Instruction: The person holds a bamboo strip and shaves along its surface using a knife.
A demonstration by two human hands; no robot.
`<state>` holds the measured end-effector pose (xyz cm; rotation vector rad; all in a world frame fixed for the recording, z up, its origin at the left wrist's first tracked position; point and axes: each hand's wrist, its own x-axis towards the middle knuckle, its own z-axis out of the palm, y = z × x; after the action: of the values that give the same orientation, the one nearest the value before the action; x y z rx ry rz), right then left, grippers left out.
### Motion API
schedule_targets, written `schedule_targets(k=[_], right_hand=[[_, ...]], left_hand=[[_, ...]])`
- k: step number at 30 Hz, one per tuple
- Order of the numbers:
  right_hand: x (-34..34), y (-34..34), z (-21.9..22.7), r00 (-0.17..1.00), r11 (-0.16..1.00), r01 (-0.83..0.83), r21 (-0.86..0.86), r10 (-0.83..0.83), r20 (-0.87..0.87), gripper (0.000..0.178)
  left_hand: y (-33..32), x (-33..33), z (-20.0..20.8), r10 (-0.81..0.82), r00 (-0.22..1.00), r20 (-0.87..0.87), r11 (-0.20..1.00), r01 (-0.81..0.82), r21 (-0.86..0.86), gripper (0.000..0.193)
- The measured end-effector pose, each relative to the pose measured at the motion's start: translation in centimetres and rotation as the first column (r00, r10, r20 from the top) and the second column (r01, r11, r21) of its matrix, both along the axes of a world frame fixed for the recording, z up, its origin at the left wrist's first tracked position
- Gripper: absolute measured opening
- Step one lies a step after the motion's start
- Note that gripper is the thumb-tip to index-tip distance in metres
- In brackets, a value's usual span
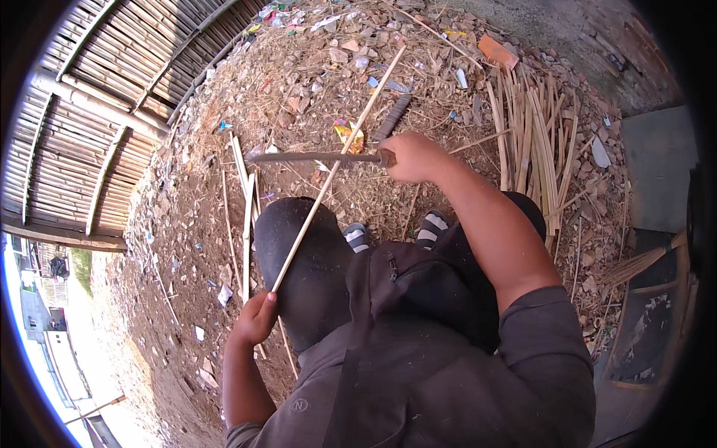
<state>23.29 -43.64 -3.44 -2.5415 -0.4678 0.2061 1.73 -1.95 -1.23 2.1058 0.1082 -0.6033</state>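
My left hand (258, 317) is closed round the near end of a long pale bamboo strip (317, 201), beside my left knee. The strip slants up and away to the right across the ground. In my right hand (414, 157) is the handle of a machete (317, 157), its long dark blade pointing left. The blade crosses the strip; whether it touches the strip I cannot tell. Just beyond my right hand lies a dark ridged rod-shaped thing (394, 116) on the ground, partly hidden by the hand.
A pile of split bamboo strips (534, 134) lies at the right, near a brick (498, 52). More strips (248, 231) lie left of my knee. A bamboo fence (97, 119) stands far left, a wall (597, 37) far right. Rubble and litter, including a yellow wrapper (349, 137), cover the ground.
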Motion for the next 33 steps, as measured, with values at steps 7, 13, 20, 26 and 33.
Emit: schedule_targets(k=[7, 13, 20, 26, 33], right_hand=[[1.6, -1.0, 0.3, 0.965, 0.963, 0.236, 0.129, -0.217, -0.145, 0.027], [0.1, 0.4, 0.5, 0.995, 0.994, -0.103, 0.033, 0.103, -0.009, 0.022], [2.5, -3.5, -2.2, 0.95, 0.933, 0.302, 0.197, -0.312, 0.023, 0.046], [0.5, -3.7, 1.5, 0.964, 0.946, 0.263, 0.19, -0.251, -0.082, 0.055], [-1.3, -1.0, 2.6, 0.99, 0.991, 0.082, 0.109, -0.093, 0.102, 0.04]], left_hand=[[0.3, 0.6, 0.1, 0.064, 0.993, -0.099, 0.998, -0.063, 0.012, 0.046], [-0.8, 0.2, 0.6, -0.046, 0.995, 0.09, 0.979, 0.027, 0.202, 0.049], [0.0, 0.0, 1.2, -0.049, 0.996, 0.079, 0.962, 0.026, 0.271, 0.045], [-1.9, -1.0, 2.1, -0.077, 0.98, 0.185, 0.917, -0.003, 0.399, 0.042], [-2.3, -1.7, 2.0, -0.06, 0.973, 0.224, 0.902, -0.044, 0.43, 0.043]])
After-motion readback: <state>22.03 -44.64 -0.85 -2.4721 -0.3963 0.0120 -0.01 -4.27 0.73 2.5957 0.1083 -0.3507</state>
